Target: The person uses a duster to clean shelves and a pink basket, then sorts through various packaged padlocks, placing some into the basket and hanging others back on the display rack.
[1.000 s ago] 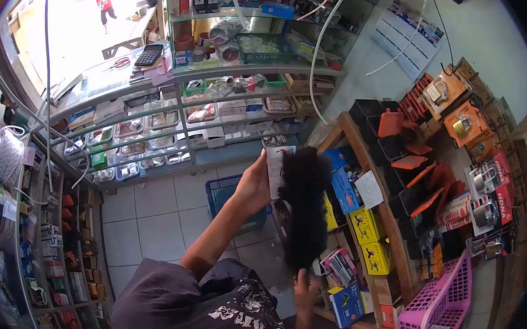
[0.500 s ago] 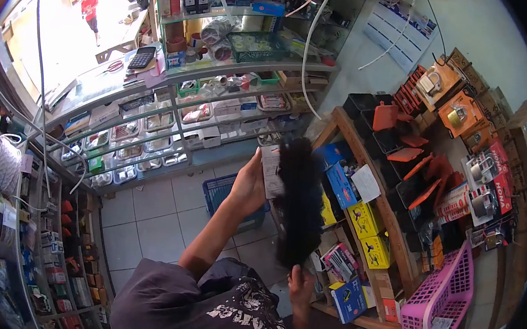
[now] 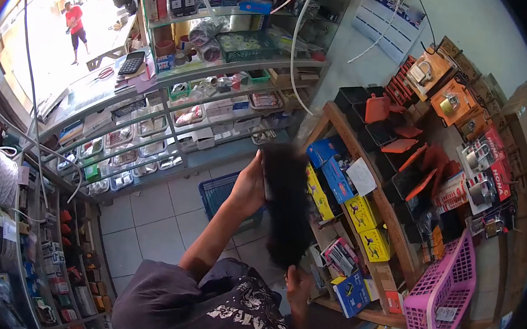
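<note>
My left hand (image 3: 248,187) is raised in front of me, its fingers wrapped round a small flat box. Black duster bristles cover nearly all of that box, so only a pale sliver of its edge shows. In my right hand (image 3: 296,288), lower and closer to my body, is the lower end of a fluffy black duster (image 3: 289,210). The duster stands roughly upright in view, its head slightly blurred and in front of the box.
To the right, a wooden shelf (image 3: 374,187) holds black bins with orange flaps and yellow and blue boxes. A pink basket (image 3: 413,306) stands at lower right. A blue crate (image 3: 214,194) sits on the tiled floor beyond my left hand. Glass display shelves (image 3: 180,151) run across the back.
The duster has swept left across the box, whose printed face was visible before and is now covered. My view has shifted slightly. The person in red outside appears closer.
</note>
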Motion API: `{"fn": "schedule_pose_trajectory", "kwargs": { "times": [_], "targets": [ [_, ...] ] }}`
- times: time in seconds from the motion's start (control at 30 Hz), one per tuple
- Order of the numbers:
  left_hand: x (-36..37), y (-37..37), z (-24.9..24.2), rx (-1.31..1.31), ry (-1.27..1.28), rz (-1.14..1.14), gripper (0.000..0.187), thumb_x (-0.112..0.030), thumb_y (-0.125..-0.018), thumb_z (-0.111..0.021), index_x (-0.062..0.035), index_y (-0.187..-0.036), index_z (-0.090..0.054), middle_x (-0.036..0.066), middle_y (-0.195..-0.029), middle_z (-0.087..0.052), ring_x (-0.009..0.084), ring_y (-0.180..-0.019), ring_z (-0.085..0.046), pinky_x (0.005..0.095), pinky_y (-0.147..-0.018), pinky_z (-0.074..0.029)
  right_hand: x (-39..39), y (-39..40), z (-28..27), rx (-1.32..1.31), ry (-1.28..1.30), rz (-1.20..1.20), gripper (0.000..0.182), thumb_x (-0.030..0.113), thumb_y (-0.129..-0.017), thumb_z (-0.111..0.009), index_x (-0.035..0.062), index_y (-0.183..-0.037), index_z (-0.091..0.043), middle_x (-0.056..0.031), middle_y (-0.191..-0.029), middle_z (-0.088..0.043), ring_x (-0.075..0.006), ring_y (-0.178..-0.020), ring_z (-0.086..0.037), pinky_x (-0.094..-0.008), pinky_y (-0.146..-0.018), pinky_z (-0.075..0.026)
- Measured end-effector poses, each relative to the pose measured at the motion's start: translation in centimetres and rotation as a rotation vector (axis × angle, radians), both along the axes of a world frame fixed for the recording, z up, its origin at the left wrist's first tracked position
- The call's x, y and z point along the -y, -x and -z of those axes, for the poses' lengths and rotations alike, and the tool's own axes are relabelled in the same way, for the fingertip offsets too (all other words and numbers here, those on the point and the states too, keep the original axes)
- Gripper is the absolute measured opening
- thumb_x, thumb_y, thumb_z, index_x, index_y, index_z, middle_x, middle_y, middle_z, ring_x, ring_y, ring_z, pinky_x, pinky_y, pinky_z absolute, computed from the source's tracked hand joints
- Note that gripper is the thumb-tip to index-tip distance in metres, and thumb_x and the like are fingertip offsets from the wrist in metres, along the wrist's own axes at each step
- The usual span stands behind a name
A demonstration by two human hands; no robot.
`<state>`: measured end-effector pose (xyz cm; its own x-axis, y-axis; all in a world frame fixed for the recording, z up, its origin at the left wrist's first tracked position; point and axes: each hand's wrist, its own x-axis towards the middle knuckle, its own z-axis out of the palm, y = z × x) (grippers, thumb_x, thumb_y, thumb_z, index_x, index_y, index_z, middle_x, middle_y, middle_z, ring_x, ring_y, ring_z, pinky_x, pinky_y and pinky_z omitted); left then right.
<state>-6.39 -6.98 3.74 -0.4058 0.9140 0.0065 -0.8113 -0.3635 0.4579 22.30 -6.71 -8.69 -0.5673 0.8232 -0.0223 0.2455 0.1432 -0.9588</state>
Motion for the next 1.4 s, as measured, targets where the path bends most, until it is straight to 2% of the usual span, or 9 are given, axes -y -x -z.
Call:
{"fn": "schedule_pose_trajectory", "kwargs": {
  "times": [0.3,0.5,0.7,0.77,0.93,1.03,1.13,1.3,1.4],
  "targets": [
    [-0.2,-0.7,0.9,0.012,0.096,0.022,0.049,-0.036,-0.103,-0.033,-0.0010,-0.133,-0.049,0.013,-0.129,-0.056,0.0255,-0.118,-0.054,0.0405,-0.106,-0.040,-0.8,-0.1,1.6,0.051,-0.137,-0.045,0.046,0.038,-0.096,-0.054,0.0041,-0.066,-0.051,0.0011,-0.056,-0.048,-0.0080,-0.049,-0.042,-0.0282,-0.047,-0.031],
    [-1.4,-2.9,1.8,0.043,0.167,0.015,0.050,-0.040,-0.101,-0.038,-0.0014,-0.132,-0.050,0.014,-0.128,-0.057,0.0278,-0.117,-0.056,0.0398,-0.107,-0.040,-2.1,4.5,-2.4,-0.004,0.109,0.070,0.044,0.042,-0.097,-0.050,0.0053,-0.072,-0.053,0.0035,-0.054,-0.044,-0.0060,-0.047,-0.041,-0.0239,-0.045,-0.027],
    [-0.7,1.8,1.5,0.092,0.064,-0.010,0.054,-0.044,-0.101,-0.035,-0.0021,-0.134,-0.048,0.014,-0.131,-0.056,0.0298,-0.121,-0.053,0.0409,-0.109,-0.037,1.4,2.3,4.4,0.060,-0.022,-0.060,0.047,0.043,-0.097,-0.050,0.0068,-0.068,-0.052,0.0036,-0.053,-0.044,-0.0083,-0.050,-0.044,-0.0282,-0.047,-0.032],
    [-0.6,1.3,1.0,0.100,0.058,0.007,0.055,-0.044,-0.101,-0.035,-0.0018,-0.133,-0.049,0.014,-0.130,-0.057,0.0296,-0.120,-0.054,0.0411,-0.108,-0.038,2.5,1.3,6.1,0.070,0.100,-0.075,0.054,0.047,-0.098,-0.044,0.0057,-0.064,-0.049,-0.0027,-0.056,-0.044,-0.0158,-0.050,-0.043,-0.0351,-0.050,-0.031],
    [-1.9,-3.8,8.0,0.225,0.223,0.285,0.054,-0.042,-0.101,-0.034,-0.0014,-0.134,-0.048,0.013,-0.131,-0.056,0.0273,-0.119,-0.055,0.0411,-0.107,-0.040,-2.6,6.0,-1.6,-0.093,0.143,0.081,0.047,0.043,-0.097,-0.050,0.0082,-0.066,-0.053,0.0021,-0.052,-0.047,-0.0081,-0.042,-0.044,-0.0270,-0.041,-0.031],
    [-1.9,-4.5,4.2,0.176,0.190,0.304,0.051,-0.038,-0.101,-0.034,-0.0015,-0.133,-0.050,0.015,-0.127,-0.059,0.0271,-0.117,-0.057,0.0414,-0.105,-0.041,-4.1,6.7,-3.8,-0.001,0.199,0.067,0.048,0.046,-0.097,-0.051,0.0085,-0.066,-0.053,0.0031,-0.052,-0.046,-0.0062,-0.039,-0.040,-0.0240,-0.037,-0.027],
    [-2.1,-2.1,3.0,0.118,0.105,0.209,0.049,-0.038,-0.100,-0.036,-0.0014,-0.129,-0.053,0.015,-0.123,-0.061,0.0267,-0.113,-0.059,0.0423,-0.103,-0.043,-1.3,4.5,-1.0,0.033,0.241,0.020,0.052,0.049,-0.095,-0.051,0.0048,-0.069,-0.055,-0.0019,-0.055,-0.048,-0.0140,-0.051,-0.047,-0.0313,-0.051,-0.033],
    [-2.2,-0.5,3.9,0.082,0.185,0.113,0.045,-0.035,-0.100,-0.040,-0.0013,-0.125,-0.055,0.014,-0.118,-0.063,0.0259,-0.109,-0.061,0.0425,-0.099,-0.046,2.8,1.5,3.8,-0.026,0.383,0.052,0.055,0.053,-0.094,-0.051,0.0058,-0.065,-0.055,0.0004,-0.054,-0.047,-0.0111,-0.052,-0.046,-0.0308,-0.051,-0.033],
    [-2.9,-4.9,6.1,0.042,0.208,0.238,0.046,-0.035,-0.100,-0.040,-0.0012,-0.128,-0.052,0.013,-0.120,-0.062,0.0255,-0.109,-0.061,0.0405,-0.099,-0.047,-1.1,3.5,0.1,-0.051,0.272,0.138,0.049,0.046,-0.096,-0.053,0.0065,-0.066,-0.055,0.0016,-0.052,-0.045,-0.0088,-0.045,-0.043,-0.0271,-0.044,-0.030]
  ]
}}
